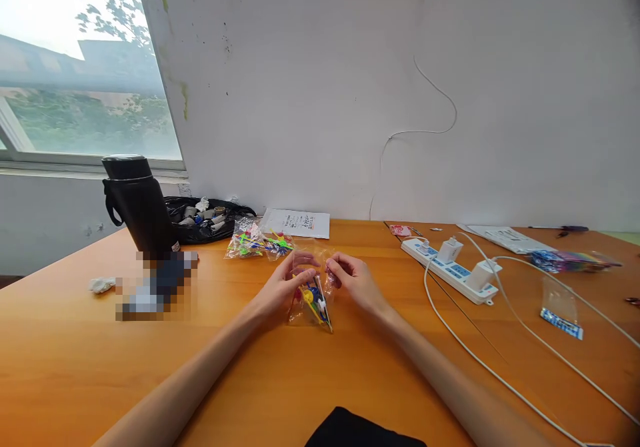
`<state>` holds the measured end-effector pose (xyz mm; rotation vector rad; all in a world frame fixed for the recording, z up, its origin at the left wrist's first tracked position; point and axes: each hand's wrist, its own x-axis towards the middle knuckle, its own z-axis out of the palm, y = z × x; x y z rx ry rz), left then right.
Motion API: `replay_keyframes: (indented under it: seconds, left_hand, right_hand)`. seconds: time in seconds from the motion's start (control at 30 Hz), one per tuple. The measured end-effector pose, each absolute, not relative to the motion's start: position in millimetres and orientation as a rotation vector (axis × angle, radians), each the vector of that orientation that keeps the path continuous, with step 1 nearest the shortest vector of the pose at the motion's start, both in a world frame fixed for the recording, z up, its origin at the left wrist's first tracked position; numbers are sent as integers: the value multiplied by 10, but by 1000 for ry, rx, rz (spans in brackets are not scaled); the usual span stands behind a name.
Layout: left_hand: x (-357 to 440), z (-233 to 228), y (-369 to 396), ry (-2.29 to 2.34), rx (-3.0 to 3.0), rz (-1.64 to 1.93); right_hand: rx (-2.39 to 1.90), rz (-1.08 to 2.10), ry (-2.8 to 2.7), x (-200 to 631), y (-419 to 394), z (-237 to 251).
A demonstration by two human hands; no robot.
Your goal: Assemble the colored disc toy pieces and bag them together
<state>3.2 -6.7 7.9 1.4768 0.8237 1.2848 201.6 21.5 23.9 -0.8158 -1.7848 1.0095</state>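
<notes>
A clear plastic bag (299, 310) with small coloured plastic pieces inside is held just above the wooden table. Yellow, blue, red and white parts show through it, and a thin pale stick points down toward the lower right. My left hand (290, 279) is closed round the bag's left side, thumb in front and fingers behind. At the upper right edge of the bag, my right hand (353, 277) pinches the plastic between thumb and fingers. Just behind lie more clear bags of coloured pieces (246, 241).
On the left stand a black bottle (137, 210) and a crumpled tissue (101, 285). A black bag of waste (215, 223) and a printed paper (300, 223) lie by the wall. To the right are a power strip (450, 270) with trailing white cables, colourful packets (573, 260) and a screwdriver (573, 228).
</notes>
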Motion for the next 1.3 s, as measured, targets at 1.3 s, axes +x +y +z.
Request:
replay_keyframes:
  seconds: [1.3]
  left_hand:
    - [-62,220,-39,804,1403,1381]
  right_hand:
    - [-814,910,-1685,2066,209,276]
